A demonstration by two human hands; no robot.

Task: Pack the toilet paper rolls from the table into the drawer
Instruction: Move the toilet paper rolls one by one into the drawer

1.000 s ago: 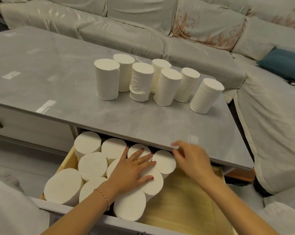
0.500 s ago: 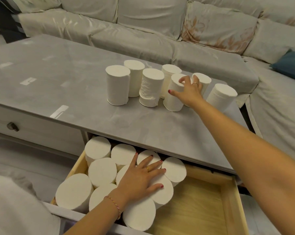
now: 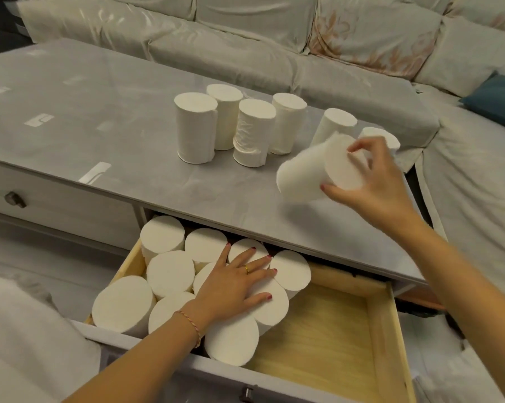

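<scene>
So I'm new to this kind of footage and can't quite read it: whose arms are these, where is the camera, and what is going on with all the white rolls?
There is no machine here, just a person working with bare hands. The camera sits on the person's head and looks forward and down, so the arms reach in from the bottom edge. The grey table stands before a sofa. Six toilet paper rolls stand upright on it, such as the nearest-left roll. Below the tabletop the wooden drawer is pulled open; its left part is packed with rolls standing on end, like the front roll, and its right part is bare wood. The left hand rests flat on the packed rolls. The right hand holds one tilted roll above the table.
</scene>
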